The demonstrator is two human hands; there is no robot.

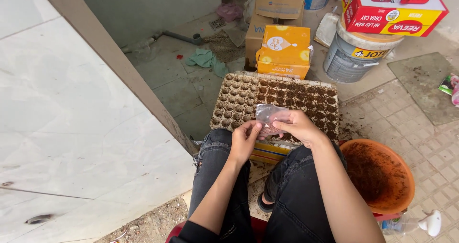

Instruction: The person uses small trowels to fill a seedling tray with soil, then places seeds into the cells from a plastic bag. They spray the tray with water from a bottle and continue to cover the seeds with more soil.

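The left hand pinches the lower edge of a small clear plastic bag with something reddish-brown inside; the fingers are closed on it. The right hand holds the same bag from the other side, also closed on it. Bag and hands are above the near edge of a many-celled seedling tray filled with dark soil. All cells seem filled; whether seeds are in them I cannot tell. At right stands an orange plastic basin with soil remains.
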